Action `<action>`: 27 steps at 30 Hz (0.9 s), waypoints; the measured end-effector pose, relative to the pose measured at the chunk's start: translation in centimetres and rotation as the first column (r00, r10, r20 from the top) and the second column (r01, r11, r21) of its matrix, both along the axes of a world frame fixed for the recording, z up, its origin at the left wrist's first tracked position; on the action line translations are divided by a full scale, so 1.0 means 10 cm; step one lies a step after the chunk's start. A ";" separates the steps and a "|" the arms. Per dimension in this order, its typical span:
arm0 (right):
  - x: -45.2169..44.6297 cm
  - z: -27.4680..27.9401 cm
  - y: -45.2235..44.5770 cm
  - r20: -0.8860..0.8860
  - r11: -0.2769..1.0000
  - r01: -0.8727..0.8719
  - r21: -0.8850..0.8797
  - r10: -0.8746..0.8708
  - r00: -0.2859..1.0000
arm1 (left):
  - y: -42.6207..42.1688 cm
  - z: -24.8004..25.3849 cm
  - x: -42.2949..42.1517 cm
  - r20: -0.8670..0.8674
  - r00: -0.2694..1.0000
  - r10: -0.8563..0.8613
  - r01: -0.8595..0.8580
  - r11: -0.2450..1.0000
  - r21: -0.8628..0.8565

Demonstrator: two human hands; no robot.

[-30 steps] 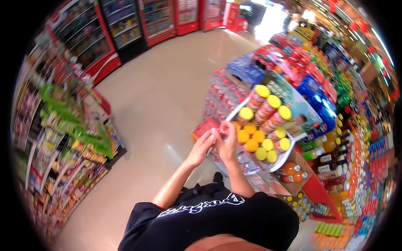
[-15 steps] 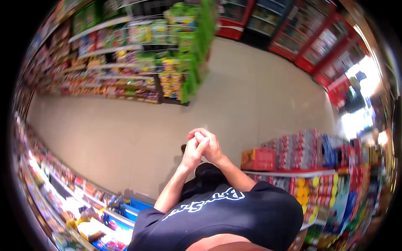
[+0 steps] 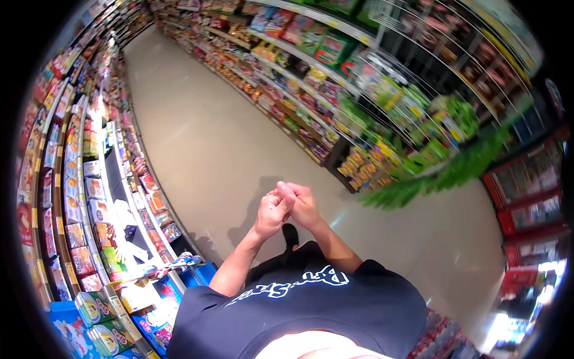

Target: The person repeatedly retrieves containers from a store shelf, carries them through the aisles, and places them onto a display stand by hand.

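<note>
My left hand (image 3: 272, 213) and my right hand (image 3: 304, 206) are clasped together in front of my body, above the floor. Their fingers are folded against each other with the thumbs on top. No object shows between them, though the inner palms are hidden. Both forearms reach out from a black T-shirt (image 3: 311, 305) with white lettering. Below the hands, one dark shoe (image 3: 290, 234) stands on the beige tiled floor (image 3: 185, 137).
Shelves of boxed and packaged goods (image 3: 75, 209) curve along my left. Across the aisle stands a rack of snack packets (image 3: 299, 84), with green leafy trim (image 3: 442, 179) at its end. Red-framed fridges (image 3: 526, 179) are at the right; stacked drink packs (image 3: 445, 338) sit at lower right.
My view has swung left, so the aisle and left shelves fill more of it, while the fridges and drink packs have shifted toward the right and bottom edges. My hands stay clasped.
</note>
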State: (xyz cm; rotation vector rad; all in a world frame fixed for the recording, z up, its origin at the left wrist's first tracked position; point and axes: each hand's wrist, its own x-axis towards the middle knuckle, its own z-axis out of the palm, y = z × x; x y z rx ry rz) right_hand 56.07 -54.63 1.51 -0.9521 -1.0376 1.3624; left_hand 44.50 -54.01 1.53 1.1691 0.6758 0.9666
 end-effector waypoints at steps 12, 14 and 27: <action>-1.61 -0.16 2.18 0.234 0.885 -0.466 -0.010 0.455 0.859 | 1.55 -0.35 -1.44 0.019 0.766 0.643 -0.639 0.764 -0.095; -2.00 -0.27 2.54 0.298 0.876 -0.481 0.023 0.453 0.840 | 1.86 -0.41 -1.76 0.043 0.718 0.695 -0.691 0.719 -0.075; -3.86 0.24 5.08 0.219 0.907 -0.409 -0.097 0.420 0.881 | 4.51 -0.14 -3.76 -0.021 0.843 0.537 -0.538 0.843 -0.009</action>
